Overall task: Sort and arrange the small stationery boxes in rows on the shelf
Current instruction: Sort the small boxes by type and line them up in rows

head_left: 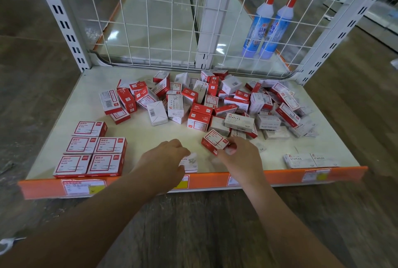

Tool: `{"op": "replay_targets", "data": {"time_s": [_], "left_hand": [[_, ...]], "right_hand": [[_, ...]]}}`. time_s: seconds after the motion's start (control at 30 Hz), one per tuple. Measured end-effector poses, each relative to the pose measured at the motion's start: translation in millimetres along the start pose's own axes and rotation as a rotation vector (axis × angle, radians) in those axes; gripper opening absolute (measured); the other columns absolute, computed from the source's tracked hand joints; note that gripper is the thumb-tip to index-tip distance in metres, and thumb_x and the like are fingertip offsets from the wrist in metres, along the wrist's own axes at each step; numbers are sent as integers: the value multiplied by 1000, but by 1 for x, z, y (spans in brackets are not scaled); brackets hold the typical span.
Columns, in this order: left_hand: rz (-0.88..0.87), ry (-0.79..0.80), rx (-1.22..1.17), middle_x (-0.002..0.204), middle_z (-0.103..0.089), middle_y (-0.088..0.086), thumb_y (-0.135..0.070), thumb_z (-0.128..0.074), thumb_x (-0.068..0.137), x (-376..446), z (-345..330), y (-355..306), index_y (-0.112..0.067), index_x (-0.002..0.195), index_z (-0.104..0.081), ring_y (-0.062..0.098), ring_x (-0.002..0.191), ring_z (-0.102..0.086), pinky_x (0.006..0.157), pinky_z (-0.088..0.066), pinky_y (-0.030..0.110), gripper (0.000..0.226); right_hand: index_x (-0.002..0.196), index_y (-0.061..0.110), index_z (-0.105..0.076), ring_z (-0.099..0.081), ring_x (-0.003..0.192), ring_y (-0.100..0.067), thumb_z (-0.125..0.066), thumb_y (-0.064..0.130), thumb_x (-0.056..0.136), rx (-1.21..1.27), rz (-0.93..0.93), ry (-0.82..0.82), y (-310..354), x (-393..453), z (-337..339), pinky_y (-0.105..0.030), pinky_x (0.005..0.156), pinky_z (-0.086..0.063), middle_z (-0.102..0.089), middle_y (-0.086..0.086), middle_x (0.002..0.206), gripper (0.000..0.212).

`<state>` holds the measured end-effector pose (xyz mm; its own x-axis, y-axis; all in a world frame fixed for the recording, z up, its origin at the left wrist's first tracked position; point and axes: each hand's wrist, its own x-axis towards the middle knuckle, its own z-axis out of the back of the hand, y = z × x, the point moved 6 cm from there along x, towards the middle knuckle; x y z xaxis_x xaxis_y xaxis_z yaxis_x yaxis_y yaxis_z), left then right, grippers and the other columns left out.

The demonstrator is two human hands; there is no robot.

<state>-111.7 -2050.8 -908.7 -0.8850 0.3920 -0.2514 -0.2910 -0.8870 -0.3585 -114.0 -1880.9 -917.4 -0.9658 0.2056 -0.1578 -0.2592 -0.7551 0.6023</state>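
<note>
A loose heap of small red-and-white stationery boxes (206, 100) covers the back half of the cream shelf (137, 134). Several red paper-clip boxes (92, 151) lie in neat rows at the front left. Two white staples boxes (310, 160) sit side by side at the front right. My left hand (165, 160) grips a white paper-clips box (190, 161) near the front edge. My right hand (239, 155) pinches a red-framed paper-clip box (214, 141), tilted just in front of the heap, with a small white box partly hidden under its fingers.
A white wire grid (150, 20) backs the shelf between slotted uprights. Two blue-and-white bottles with red caps (267, 28) stand behind the grid at the right. An orange price strip (204, 179) with labels runs along the shelf's front edge. Wood-look floor lies below.
</note>
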Motion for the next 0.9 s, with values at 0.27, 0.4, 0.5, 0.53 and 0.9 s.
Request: {"op": "replay_targets", "data": {"time_s": [0.27, 0.4, 0.5, 0.53, 0.9], "left_hand": [[184, -193, -405, 132, -49, -3, -27, -52, 93, -1, 14, 16, -26, 132, -45, 7, 101, -45, 81, -45, 22, 39], [252, -276, -588, 127, -53, -1, -36, -48, 93, -4, 22, 21, -22, 133, -45, 9, 102, -48, 82, -45, 28, 42], [285, -287, -730, 112, -61, -4, -37, -42, 96, -7, 23, 23, -22, 124, -53, 10, 97, -51, 74, -43, 22, 34], [293, -286, -765, 107, -63, -5, -36, -41, 96, -9, 23, 24, -22, 119, -56, 10, 94, -53, 68, -43, 18, 31], [358, -154, -873, 122, -60, -1, -15, -50, 94, -24, 16, 24, -19, 128, -49, 10, 94, -49, 89, -48, 34, 35]], "right_hand": [[118, 21, -55, -54, 92, -1, -66, 30, 84, 79, 126, -45, 28, -6, 18, -6, 71, -39, -62, 7, 115, 37], [114, 23, -56, -55, 99, -5, -67, 30, 82, 73, 271, 8, 48, -18, 12, -18, 85, -48, -61, 7, 113, 34], [121, 25, -53, -54, 106, -7, -67, 31, 82, 48, 321, 52, 57, -26, 4, -12, 84, -42, -57, 6, 119, 42], [122, 25, -52, -53, 107, -7, -68, 30, 82, 45, 328, 60, 58, -27, 3, -9, 82, -40, -56, 7, 120, 43], [123, 23, -48, -52, 113, -10, -62, 17, 87, 169, 367, 146, 64, -27, -6, -7, 77, -44, -49, 4, 128, 40]]}}
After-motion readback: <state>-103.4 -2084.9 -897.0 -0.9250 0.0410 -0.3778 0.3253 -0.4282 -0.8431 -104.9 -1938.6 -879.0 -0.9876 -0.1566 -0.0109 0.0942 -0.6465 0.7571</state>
